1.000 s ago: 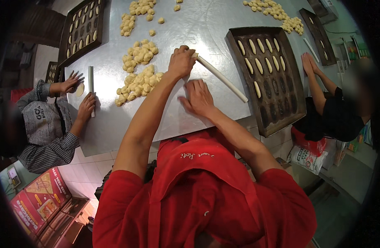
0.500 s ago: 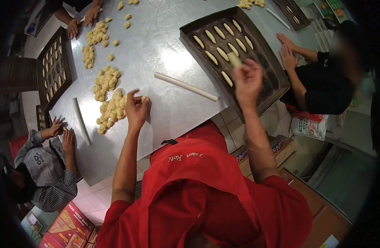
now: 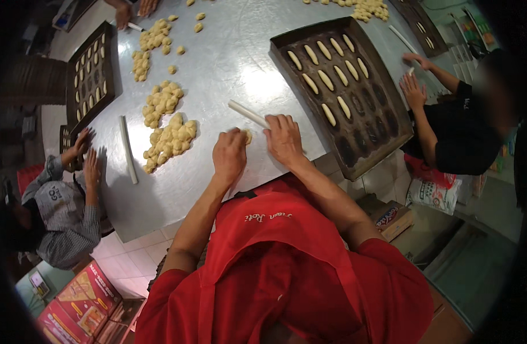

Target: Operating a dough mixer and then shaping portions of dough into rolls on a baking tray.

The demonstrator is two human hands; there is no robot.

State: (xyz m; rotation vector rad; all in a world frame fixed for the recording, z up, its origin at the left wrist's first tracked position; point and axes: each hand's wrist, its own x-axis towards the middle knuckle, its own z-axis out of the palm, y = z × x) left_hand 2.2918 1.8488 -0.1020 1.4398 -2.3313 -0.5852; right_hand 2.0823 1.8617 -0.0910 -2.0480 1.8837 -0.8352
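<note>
My left hand [image 3: 230,153] is at the near edge of the metal table, fingers curled against a small piece of yellow dough [image 3: 248,137]. Just right of it, my right hand [image 3: 283,140] is closed over the near end of a white rolling rod [image 3: 247,113]; the rod's far end sticks out to the upper left. Beside my right arm stands a dark baking tray [image 3: 312,35] with several slim rolled dough sticks [image 3: 326,80] in rows and bare hollows nearer me. A heap of dough balls [image 3: 174,137] lies left of my hands.
Farther off are more dough balls [image 3: 163,100]. Another white rod [image 3: 127,150] and a filled tray [image 3: 110,69] are on the left. Co-workers' hands work at the left edge [image 3: 92,169], the right edge [image 3: 413,90] and the far side. Cartons [image 3: 392,221] stand on the floor.
My right hand has left the tray and come down onto the rod; another dough stick now lies in the tray. My left hand has moved right, away from the dough heap, with a dough piece.
</note>
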